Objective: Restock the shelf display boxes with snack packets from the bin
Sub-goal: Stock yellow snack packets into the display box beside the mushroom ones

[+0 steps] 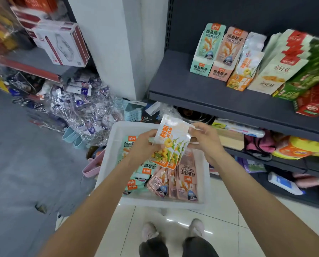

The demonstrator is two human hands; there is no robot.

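Both hands meet over the white bin (pixel 107 164) at the centre of the frame, sharing a small fanned stack of orange-and-white packets (pixel 170 145). Left hand (pixel 145 145) has its fingers curled round the stack's left edge; right hand (pixel 205 138) pinches the upper right corner, its thumb and fingertips closed on the foil.

Judging by what lies where, the restock looks partly done. At the upper right of the frame, on the dark shelf (pixel 201 93), the mint display box (pixel 204 52) and the pink display box (pixel 227 56) each show packets standing inside, and the orange display box (pixel 242 75) beside them, whose print matches the held stack, already carries some. That box is probably where this handful belongs. Plenty remains: mint packets (pixel 136 171) and pink packets (pixel 182 180) cover much of the bin's floor below the hands, so several more trips seem likely.

How full any display box is cannot be judged, since only their fronts and tops show. The exact count in the held stack is unclear; at least three edges show. Forearms and the stack hide the middle of the bin. Far right boxes, green and red, are smeared by blur and cut by the frame edge. Clutter at the left, in clear wrapping, is too tangled to name.
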